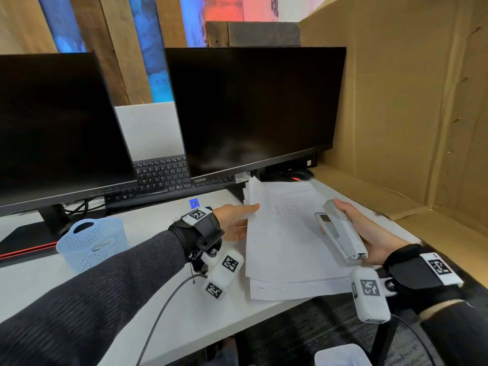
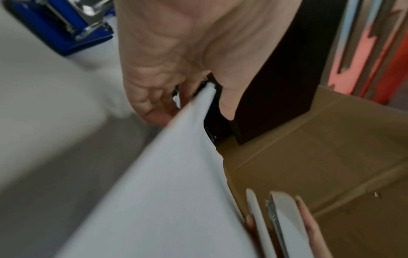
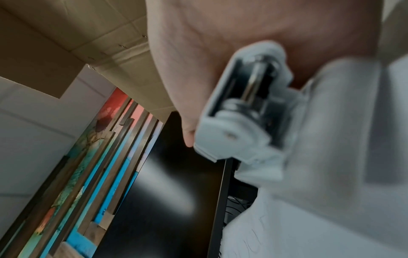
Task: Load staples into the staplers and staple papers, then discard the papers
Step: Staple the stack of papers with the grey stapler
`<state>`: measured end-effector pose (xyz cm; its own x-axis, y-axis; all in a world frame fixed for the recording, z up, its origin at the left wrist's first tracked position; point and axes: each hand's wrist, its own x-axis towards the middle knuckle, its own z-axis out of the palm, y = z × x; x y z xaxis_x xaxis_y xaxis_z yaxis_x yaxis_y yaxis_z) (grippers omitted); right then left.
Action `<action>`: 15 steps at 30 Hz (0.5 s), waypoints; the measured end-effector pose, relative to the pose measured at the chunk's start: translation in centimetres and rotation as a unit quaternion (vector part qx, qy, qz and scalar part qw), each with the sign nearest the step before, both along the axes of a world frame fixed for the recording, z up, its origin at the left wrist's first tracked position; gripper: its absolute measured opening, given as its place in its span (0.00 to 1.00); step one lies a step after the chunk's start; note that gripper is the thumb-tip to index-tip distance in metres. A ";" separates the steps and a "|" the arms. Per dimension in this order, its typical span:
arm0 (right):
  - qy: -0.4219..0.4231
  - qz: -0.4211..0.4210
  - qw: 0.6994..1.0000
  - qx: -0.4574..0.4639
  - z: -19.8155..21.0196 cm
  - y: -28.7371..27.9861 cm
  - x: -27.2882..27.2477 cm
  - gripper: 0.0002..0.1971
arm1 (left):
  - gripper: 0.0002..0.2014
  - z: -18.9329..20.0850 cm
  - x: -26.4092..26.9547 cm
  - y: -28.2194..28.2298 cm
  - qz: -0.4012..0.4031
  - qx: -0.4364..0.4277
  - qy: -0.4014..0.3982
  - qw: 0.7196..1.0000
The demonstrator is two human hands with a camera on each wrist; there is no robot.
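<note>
White papers (image 1: 285, 241) pinched at the far corner by the left hand (image 1: 235, 223); right hand (image 1: 369, 233) grips the stapler (image 1: 340, 233) — square the edges, then slide that corner fully between the jaws.

At a desk (image 1: 163, 307) walled on the right by cardboard (image 1: 412, 107), two monitors (image 1: 253, 107) stand side by side with a laptop (image 1: 158, 154) between and behind them. A perforated basket (image 1: 92, 244) sits at the left, before the left monitor. Papers (image 1: 285, 247) lie before the right monitor, between the left hand (image 1: 235, 220) and the right hand (image 1: 369, 233), which holds a stapler (image 1: 340, 233) over them. A second stapler (image 2: 64, 26) rests left of the left hand.
</note>
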<state>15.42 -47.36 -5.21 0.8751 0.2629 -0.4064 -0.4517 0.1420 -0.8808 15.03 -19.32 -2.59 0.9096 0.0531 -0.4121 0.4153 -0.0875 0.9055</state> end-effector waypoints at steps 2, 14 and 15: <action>0.000 0.009 1.000 -0.002 -0.1 0.1 -0.1 0.27 | 0.20 -0.2 0.0 -0.4 -0.018 0.049 -0.011 0.999; -0.170 -0.008 0.985 0.028 1.9 -1.4 -0.6 0.24 | 0.14 5.5 0.3 0.9 -0.056 0.216 -0.200 0.954; -0.181 -0.011 0.983 0.043 1.8 -1.3 -0.7 0.24 | 0.12 6.1 0.2 1.1 -0.054 0.229 -0.217 0.947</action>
